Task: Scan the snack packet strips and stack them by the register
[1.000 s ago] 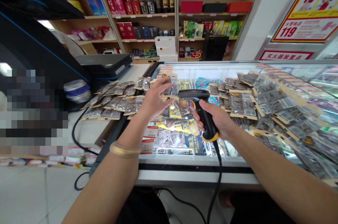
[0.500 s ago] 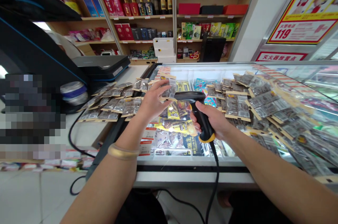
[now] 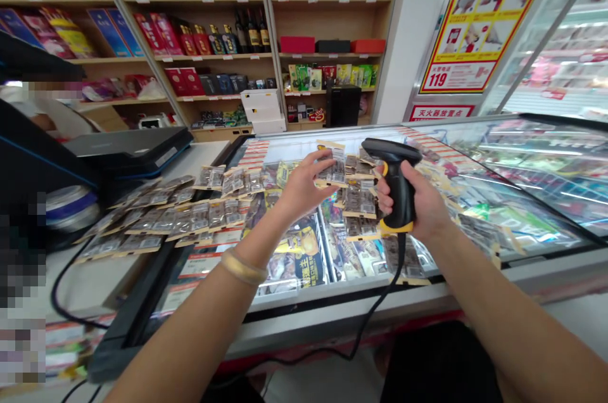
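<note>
My right hand [image 3: 420, 200] is wrapped round the grip of a black and yellow handheld scanner [image 3: 398, 187], its head tilted up to the left and its cable hanging down. Left of it, my left hand [image 3: 306, 184] has its thumb and fingers curved round the left side of a small clear packet [image 3: 335, 162] of dark contents, held up just above the glass top. More such packets [image 3: 358, 197] lie between and below the hands. Rows of them [image 3: 190, 219] spread over the left end of the glass and the counter beside it.
A glass-topped case [image 3: 294, 276] holds bagged goods under my arms. At the left are a black machine with a flat plate [image 3: 128, 146] and a round tin [image 3: 71, 206]. Stocked shelves [image 3: 204, 57] stand behind. The scanner's cable [image 3: 365, 327] hangs over the front edge.
The view has turned to the right. My right hand with the scanner is farther from my left hand, and the scanner is tilted more. The left hand still has the packet.
</note>
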Motion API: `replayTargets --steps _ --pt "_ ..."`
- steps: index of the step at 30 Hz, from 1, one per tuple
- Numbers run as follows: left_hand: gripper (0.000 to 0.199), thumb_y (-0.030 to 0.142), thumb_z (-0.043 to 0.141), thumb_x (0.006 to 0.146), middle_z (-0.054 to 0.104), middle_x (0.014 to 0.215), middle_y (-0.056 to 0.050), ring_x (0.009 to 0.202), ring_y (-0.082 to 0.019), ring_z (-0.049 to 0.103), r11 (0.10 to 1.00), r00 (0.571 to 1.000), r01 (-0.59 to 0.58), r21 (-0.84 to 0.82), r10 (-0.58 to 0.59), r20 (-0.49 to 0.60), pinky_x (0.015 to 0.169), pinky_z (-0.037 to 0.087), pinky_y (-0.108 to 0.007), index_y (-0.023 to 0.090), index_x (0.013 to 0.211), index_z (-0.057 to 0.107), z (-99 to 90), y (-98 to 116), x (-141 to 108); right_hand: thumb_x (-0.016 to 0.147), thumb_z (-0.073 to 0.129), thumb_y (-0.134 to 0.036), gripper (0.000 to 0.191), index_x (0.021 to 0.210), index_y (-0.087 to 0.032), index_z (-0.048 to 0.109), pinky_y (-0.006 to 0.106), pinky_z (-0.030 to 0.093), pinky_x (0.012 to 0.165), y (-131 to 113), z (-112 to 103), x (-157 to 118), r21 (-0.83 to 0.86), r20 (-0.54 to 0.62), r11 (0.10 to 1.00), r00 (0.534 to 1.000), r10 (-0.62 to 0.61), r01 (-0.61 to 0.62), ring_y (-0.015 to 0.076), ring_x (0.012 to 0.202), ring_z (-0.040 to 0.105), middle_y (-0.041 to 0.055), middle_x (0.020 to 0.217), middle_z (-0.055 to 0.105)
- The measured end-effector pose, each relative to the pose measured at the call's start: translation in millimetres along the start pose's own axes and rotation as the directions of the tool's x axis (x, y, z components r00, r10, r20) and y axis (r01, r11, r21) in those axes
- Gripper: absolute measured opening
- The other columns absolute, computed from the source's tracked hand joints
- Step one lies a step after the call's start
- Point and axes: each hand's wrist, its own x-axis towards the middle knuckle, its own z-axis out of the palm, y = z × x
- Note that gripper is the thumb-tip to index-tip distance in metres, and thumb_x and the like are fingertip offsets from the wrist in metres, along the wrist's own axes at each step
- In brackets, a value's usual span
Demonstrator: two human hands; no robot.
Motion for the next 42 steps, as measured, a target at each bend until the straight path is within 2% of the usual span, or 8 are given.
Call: replayTargets --steps 5,7,11,14,22,29,34,42 --pt "0.05 0.023 0.072 0.078 0.054 0.146 -0.015 0.136 -0.024 0.051 0.996 0.998 -0.042 -0.074 0.045 0.036 0.116 0.039 -0.042 0.017 0.127 0.064 52.1 15.4 50.2 0.086 0.064 -0.049 0.03 0.091 -0.019 0.062 0.02 0.04 0.042 -28.4 -37.6 -4.5 0.043 -0.107 0.994 0.99 -0.092 0.097 0.0095 0.048 0.042 -0.0023 0.063 0.049" --pt "0.059 0.023 0.07 0.08 0.046 0.153 -0.017 0.143 -0.026 0.043 0.999 0.993 -0.017 -0.05 0.023 0.118 0.121 0.032 -0.042 0.016 0.136 0.057 65.6 23.6 63.7 0.087 0.063 -0.049 0.03 0.09 -0.019 0.061 0.019 0.04 0.042 -33.0 -46.8 -2.9 0.075 -0.145 0.99 0.984 -0.104 0.116 0.0087 0.048 0.042 -0.0026 0.062 0.049" --pt "0.082 0.043 0.069 0.082 0.022 0.165 -0.016 0.152 -0.037 0.021 0.981 0.926 0.082 0.173 -0.139 0.352 0.121 0.023 -0.056 0.022 0.154 0.036 78.5 43.2 70.1 0.086 0.063 -0.05 0.032 0.088 -0.019 0.059 0.018 0.041 0.041 -31.2 -58.1 4.6 0.135 -0.172 0.986 0.983 -0.071 0.095 0.0079 0.046 0.044 -0.0034 0.06 0.05" --pt "0.091 0.061 0.064 0.081 0.015 0.168 -0.014 0.152 -0.043 0.012 0.937 0.878 0.12 0.329 -0.254 0.405 0.12 0.018 -0.061 0.026 0.157 0.028 80.7 51.0 64.1 0.087 0.062 -0.051 0.033 0.087 -0.018 0.06 0.018 0.042 0.04 -24.8 -60.4 9.4 0.158 -0.18 0.984 0.982 -0.053 0.082 0.0081 0.045 0.045 -0.0031 0.058 0.051" --pt "0.091 0.072 0.052 0.083 0.011 0.169 -0.011 0.154 -0.041 0.007 0.91 0.903 0.094 0.405 -0.249 0.349 0.121 0.013 -0.062 0.03 0.158 0.023 82.3 47.9 43.7 0.089 0.06 -0.049 0.032 0.089 -0.017 0.062 0.018 0.042 0.039 -17.8 -54.1 7.5 0.179 -0.183 0.981 0.983 -0.036 0.069 0.0083 0.044 0.047 -0.0027 0.058 0.054" --pt "0.09 0.069 0.056 0.083 0.015 0.168 -0.013 0.154 -0.039 0.011 0.891 0.94 0.066 0.45 -0.207 0.271 0.122 0.012 -0.059 0.028 0.157 0.027 91.1 44.5 11.7 0.085 0.066 -0.05 0.034 0.091 -0.017 0.061 0.018 0.041 0.04 -5.0 -50.1 1.6 0.146 -0.164 0.987 0.986 -0.035 0.06 0.0077 0.043 0.047 -0.0039 0.057 0.054" --pt "0.087 0.065 0.058 0.084 0.018 0.167 -0.014 0.153 -0.039 0.014 0.901 0.955 0.075 0.427 -0.187 0.228 0.122 0.015 -0.06 0.027 0.156 0.03 93.7 39.7 2.7 0.081 0.069 -0.055 0.039 0.092 -0.019 0.06 0.019 0.043 0.041 1.8 -50.3 3.1 0.097 -0.125 0.992 0.99 -0.069 0.081 0.0076 0.045 0.049 -0.0048 0.06 0.054" --pt "0.08 0.064 0.054 0.087 0.023 0.165 -0.012 0.152 -0.038 0.019 0.921 0.985 0.073 0.383 -0.128 0.119 0.121 0.017 -0.06 0.029 0.154 0.031 75.5 32.0 -2.7 0.079 0.071 -0.055 0.04 0.092 -0.018 0.061 0.018 0.042 0.041 -3.2 -42.4 0.1 0.071 -0.127 0.994 0.989 -0.078 0.087 0.0074 0.046 0.047 -0.0047 0.061 0.053"
